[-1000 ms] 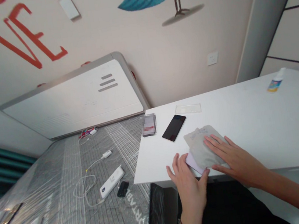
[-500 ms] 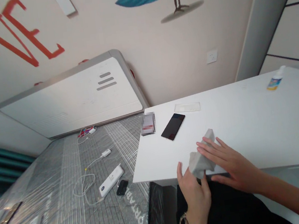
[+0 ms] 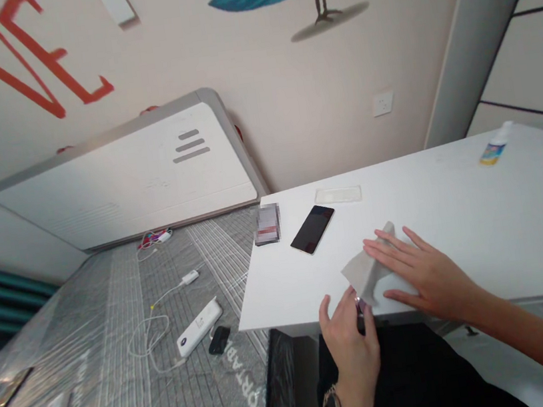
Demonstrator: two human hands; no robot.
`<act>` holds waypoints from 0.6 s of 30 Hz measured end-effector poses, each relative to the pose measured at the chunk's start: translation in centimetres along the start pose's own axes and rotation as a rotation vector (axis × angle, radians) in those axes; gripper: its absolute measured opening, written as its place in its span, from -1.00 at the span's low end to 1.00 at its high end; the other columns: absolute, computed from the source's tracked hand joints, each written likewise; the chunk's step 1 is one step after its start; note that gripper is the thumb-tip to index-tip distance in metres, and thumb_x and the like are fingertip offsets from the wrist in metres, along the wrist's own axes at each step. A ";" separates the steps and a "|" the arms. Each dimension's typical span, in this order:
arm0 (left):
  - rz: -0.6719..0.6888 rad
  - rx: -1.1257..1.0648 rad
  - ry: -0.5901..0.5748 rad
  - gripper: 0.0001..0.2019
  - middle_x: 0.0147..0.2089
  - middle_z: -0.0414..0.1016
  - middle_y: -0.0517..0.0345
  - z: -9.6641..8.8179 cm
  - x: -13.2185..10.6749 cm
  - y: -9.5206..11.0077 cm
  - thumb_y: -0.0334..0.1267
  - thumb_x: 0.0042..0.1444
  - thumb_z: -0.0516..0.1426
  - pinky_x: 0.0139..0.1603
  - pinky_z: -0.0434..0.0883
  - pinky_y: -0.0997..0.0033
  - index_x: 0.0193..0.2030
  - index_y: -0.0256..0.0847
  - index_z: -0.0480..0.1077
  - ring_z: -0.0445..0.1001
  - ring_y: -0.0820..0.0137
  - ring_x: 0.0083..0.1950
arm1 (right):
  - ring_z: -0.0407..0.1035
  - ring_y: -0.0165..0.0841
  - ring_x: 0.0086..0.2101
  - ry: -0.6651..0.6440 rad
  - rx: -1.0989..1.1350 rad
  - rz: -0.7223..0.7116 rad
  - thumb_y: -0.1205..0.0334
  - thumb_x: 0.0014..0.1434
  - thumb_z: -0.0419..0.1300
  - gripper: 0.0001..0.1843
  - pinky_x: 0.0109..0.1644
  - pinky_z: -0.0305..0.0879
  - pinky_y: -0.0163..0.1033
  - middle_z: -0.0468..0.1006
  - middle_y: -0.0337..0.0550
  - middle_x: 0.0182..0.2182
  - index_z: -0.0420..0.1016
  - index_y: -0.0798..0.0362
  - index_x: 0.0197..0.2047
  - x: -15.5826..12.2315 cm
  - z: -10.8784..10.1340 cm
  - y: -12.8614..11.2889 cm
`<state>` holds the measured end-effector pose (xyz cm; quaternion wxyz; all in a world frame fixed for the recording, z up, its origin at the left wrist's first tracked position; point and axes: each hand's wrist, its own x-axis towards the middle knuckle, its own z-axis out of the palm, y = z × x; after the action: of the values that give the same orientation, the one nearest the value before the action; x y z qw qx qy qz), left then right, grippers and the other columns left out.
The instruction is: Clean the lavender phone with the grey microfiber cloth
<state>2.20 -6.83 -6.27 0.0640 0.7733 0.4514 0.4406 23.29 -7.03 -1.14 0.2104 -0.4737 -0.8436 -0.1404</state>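
Observation:
A grey cloth [image 3: 364,271] lies bunched near the front edge of the white table [image 3: 458,238]. My right hand [image 3: 425,273] rests on it with fingers stretched out flat and the thumb apart; one corner of the cloth sticks out beyond the fingertips. At the cloth's lower end, my left hand [image 3: 348,337] has its thumb and index finger curled round a small shiny purplish thing [image 3: 359,305], mostly hidden by the fingers. What kind of thing it is, I cannot make out. Its other fingers point up by the table edge.
Left of the cloth lies a black-screened phone [image 3: 312,230], with a clear flat case [image 3: 338,195] behind it and a blurred-out box [image 3: 267,224] at the corner. A white bottle [image 3: 495,143] lies far right. A power bank [image 3: 199,327] and cables lie on the bed [image 3: 125,386].
My right hand has shifted slightly right and up, and the cloth has moved the same way, off the left fingers. The shiny purplish thing now shows in my left hand.

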 end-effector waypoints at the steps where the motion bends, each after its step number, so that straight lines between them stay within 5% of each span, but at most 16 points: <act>1: 0.013 0.000 0.008 -0.73 -0.06 0.68 0.11 0.0 0.0 0.0 -0.43 0.28 0.07 0.32 0.38 -0.02 0.03 -0.11 0.48 0.66 0.30 -0.08 | 0.08 0.01 0.43 -0.013 0.011 -0.023 -0.24 0.39 0.10 -0.06 0.47 0.01 0.22 0.20 -0.01 0.46 -0.14 0.08 0.59 0.0 -0.1 0.0; 5: 0.047 -0.006 0.021 -0.75 -0.17 0.68 0.18 -0.1 0.1 0.0 -0.45 0.26 0.07 0.28 0.40 0.02 -0.07 -0.08 0.50 0.66 0.32 -0.15 | 0.16 -0.04 0.40 -0.059 0.073 -0.091 -0.23 0.40 0.09 -0.07 0.46 0.07 0.18 0.22 -0.01 0.45 -0.16 0.03 0.60 0.0 -0.2 0.2; 9: 0.036 -0.003 0.002 -0.69 0.06 0.67 0.08 -0.2 0.2 0.0 -0.45 0.30 0.09 0.31 0.35 0.01 0.13 -0.13 0.44 0.66 0.29 0.04 | 0.05 0.09 0.44 -0.019 0.066 0.056 -0.26 0.36 0.13 -0.01 0.42 0.13 0.27 0.19 0.04 0.46 -0.19 0.03 0.61 0.0 0.0 0.6; 18: 0.062 -0.025 0.002 -0.67 0.05 0.67 0.12 -0.2 0.1 0.0 -0.44 0.30 0.06 0.30 0.33 0.00 0.14 -0.09 0.45 0.66 0.28 0.04 | -0.07 0.10 0.47 -0.099 0.060 -0.009 -0.41 0.30 0.09 0.08 0.43 0.08 0.32 0.11 0.00 0.49 -0.20 0.04 0.60 -0.6 0.1 0.1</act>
<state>2.06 -6.75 -6.10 0.0596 0.7855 0.4217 0.4490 23.63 -7.40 -1.52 0.1821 -0.4700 -0.8587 -0.0925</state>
